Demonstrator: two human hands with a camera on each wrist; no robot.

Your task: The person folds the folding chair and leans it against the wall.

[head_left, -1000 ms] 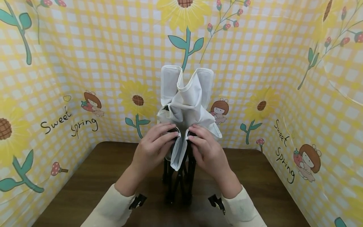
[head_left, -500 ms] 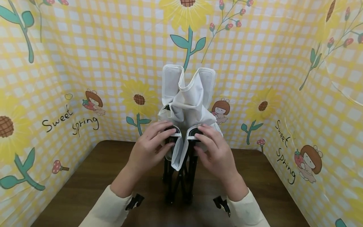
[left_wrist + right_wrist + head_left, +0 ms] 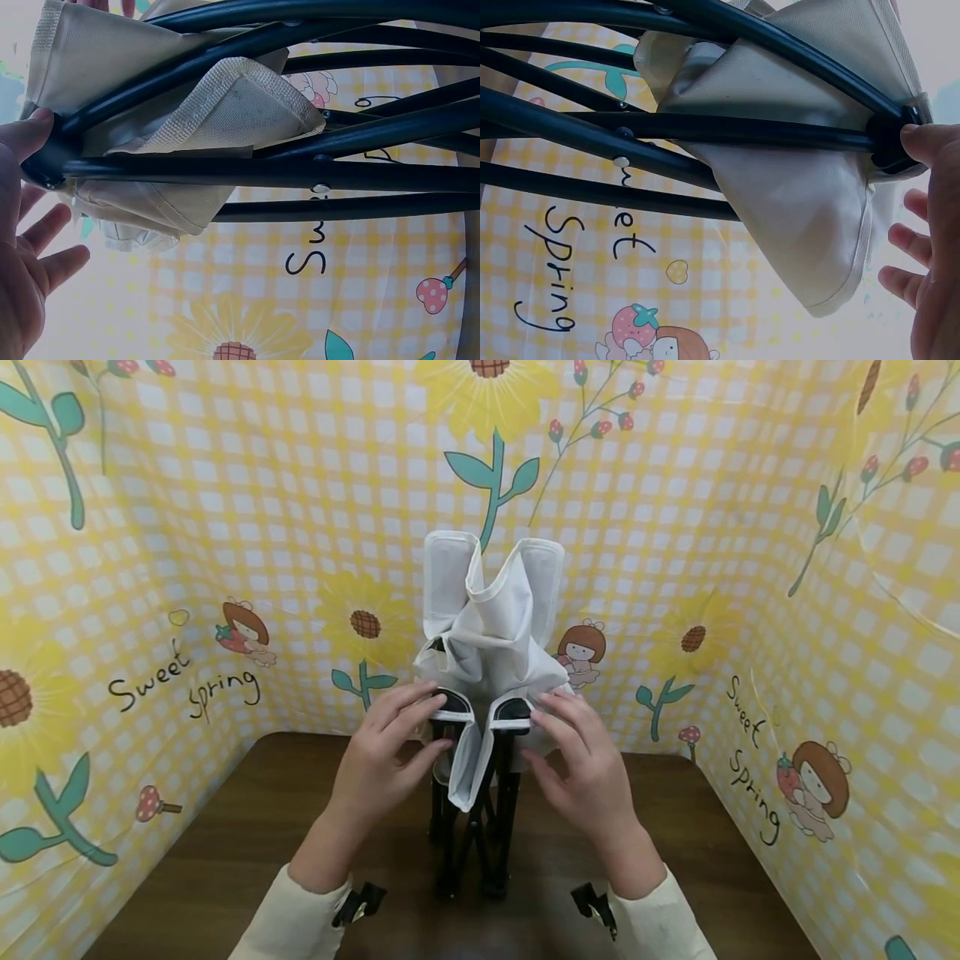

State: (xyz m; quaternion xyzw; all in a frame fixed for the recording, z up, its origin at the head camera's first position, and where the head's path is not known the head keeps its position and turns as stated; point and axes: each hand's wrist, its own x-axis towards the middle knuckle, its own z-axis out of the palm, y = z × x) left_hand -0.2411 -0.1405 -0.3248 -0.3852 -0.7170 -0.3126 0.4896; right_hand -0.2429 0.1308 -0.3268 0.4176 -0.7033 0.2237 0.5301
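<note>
Left hand [image 3: 378,756], right hand [image 3: 588,764]: fingers loosely spread, clasping nothing; each thumb rests against a black corner cap [image 3: 52,154] (wrist views only; both palms cut off there). White cloth [image 3: 498,639] sags between, folded. Wrist views add rivets on the black frame [image 3: 476,847], standing mid-table [image 3: 637,827] between the hands, rear legs partly hidden.

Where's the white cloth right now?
In the head view, the white cloth is in the middle, atop the black frame, its near corners between the left hand and the right hand.
</note>
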